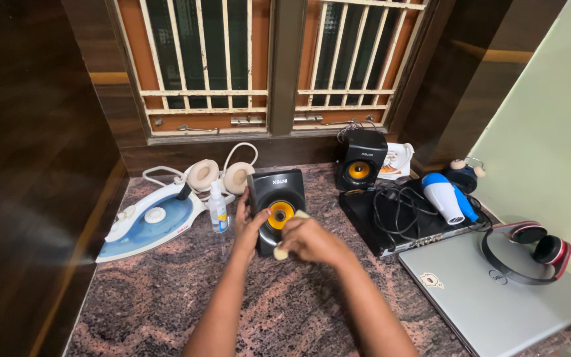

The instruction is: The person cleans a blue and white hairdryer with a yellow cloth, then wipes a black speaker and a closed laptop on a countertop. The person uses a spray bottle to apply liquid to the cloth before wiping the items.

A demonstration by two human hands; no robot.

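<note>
Near the counter's point(166, 297) left edge lies a blue-and-white iron point(147, 221), soleplate down. Behind it, against the back edge, rest cream headphones point(219, 175). Just right of the iron stands a small clear bottle point(217, 210) with a white cap; what it holds cannot be told. The left hand point(246, 225) wraps its fingers around the left side of a black speaker point(275, 205) with an orange cone, standing upright mid-counter toward the back. The right hand point(308, 239), fingers pinched together on a small pale pad point(280, 252), presses against the speaker's front. A second speaker point(359, 158) stands at the back edge. Right of it sits a flat black box point(391, 225) carrying tangled cables and a blue-and-white hair dryer point(447, 197). A grey laptop point(490, 297), closed, occupies the right front corner, red-and-black headphones point(530, 251) lying on it.
</note>
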